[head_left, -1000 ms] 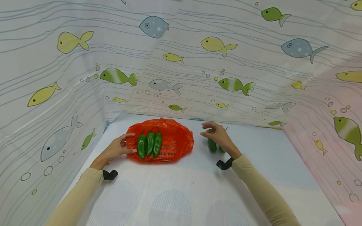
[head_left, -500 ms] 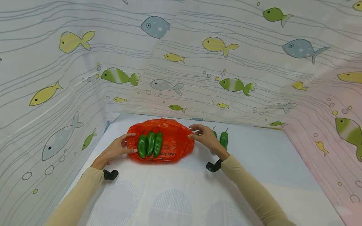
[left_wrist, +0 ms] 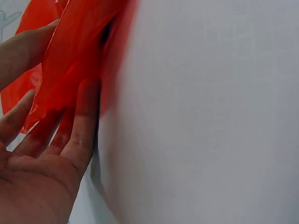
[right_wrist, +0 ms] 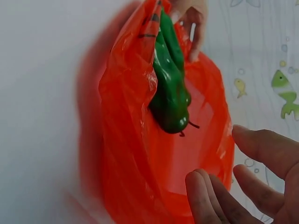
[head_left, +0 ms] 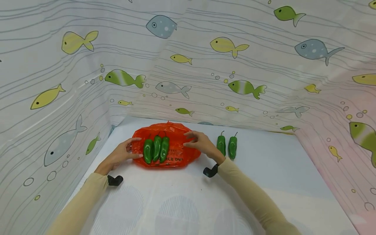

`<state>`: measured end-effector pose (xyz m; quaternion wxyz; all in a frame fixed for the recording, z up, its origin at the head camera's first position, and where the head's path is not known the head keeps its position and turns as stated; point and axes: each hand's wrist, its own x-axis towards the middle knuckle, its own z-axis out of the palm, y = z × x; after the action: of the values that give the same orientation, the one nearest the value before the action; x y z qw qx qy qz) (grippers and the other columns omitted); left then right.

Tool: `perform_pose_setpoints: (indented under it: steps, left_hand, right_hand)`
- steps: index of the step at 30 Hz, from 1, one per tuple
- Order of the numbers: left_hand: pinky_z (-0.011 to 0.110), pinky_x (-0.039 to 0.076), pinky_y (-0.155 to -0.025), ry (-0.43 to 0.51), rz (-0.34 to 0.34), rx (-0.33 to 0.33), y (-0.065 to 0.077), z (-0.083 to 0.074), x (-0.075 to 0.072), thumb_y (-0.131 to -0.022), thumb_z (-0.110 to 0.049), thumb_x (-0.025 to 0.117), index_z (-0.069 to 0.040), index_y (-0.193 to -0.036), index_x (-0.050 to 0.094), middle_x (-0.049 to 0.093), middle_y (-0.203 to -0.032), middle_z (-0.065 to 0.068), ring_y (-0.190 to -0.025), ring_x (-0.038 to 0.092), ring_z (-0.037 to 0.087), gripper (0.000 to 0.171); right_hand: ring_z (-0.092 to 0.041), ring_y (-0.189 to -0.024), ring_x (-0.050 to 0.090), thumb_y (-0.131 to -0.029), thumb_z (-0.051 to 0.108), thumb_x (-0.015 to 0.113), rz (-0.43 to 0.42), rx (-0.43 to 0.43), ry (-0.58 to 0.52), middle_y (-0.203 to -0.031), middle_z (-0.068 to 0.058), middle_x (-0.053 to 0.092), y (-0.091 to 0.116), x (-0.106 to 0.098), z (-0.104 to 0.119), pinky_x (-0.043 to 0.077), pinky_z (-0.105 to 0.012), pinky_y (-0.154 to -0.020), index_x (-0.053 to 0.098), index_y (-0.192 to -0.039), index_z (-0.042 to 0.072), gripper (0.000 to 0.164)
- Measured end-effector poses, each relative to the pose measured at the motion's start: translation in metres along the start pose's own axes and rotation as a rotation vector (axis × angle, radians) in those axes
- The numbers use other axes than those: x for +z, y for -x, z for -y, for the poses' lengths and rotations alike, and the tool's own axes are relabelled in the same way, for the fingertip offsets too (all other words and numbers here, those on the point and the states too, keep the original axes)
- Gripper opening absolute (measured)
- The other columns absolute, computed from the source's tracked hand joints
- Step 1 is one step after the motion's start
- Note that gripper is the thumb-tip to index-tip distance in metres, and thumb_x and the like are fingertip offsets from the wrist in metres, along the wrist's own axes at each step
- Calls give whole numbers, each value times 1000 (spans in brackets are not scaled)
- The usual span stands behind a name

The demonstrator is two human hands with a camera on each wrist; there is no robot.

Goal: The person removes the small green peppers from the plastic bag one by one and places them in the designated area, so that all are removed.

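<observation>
A red plastic bag (head_left: 179,143) lies on the table with its mouth open, dark print showing inside. Three glossy green peppers (head_left: 156,150) lie side by side in its left part. My left hand (head_left: 118,155) is at the bag's left edge, thumb and fingers spread apart; in the left wrist view, red film (left_wrist: 74,56) covers its fingertips. Over the bag's right side is my right hand (head_left: 202,143), fingers apart and holding nothing. Two more green peppers, a left one (head_left: 221,144) and a right one (head_left: 232,147), lie on the table beyond that hand's wrist.
The table has a pale cloth (head_left: 176,202) with faint round patterns. Fish-printed sheets (head_left: 199,75) rise as walls at the back and both sides. The back wall stands close behind the bag.
My right hand has moved left, from above the two peppers on the table to over the bag's right side, uncovering those peppers. My left hand has stayed at the bag's edge.
</observation>
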<state>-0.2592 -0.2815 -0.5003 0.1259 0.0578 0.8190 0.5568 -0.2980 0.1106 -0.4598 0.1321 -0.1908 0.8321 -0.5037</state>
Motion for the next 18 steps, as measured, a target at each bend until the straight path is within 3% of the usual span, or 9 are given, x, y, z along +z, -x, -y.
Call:
perform_pose_setpoints:
  steps: [13, 18]
  left_hand:
    - [25, 54, -86, 46, 13, 30, -1, 1, 1, -85, -11, 86, -9, -157, 37, 44, -150, 27, -129, 51, 42, 87]
    - [25, 55, -86, 53, 13, 28, 0, -1, 1, -85, -10, 85, -8, -157, 38, 44, -149, 27, -128, 51, 42, 86]
  right_hand:
    - [-25, -107, 64, -92, 29, 80, 26, -23, -1, -135, -14, 63, -22, 24, 8, 53, -39, -95, 61, -140, 6, 56]
    - [-21, -105, 66, -92, 29, 80, 19, 32, -22, -134, -11, 63, -29, 33, 12, 54, -38, -95, 62, -139, 7, 55]
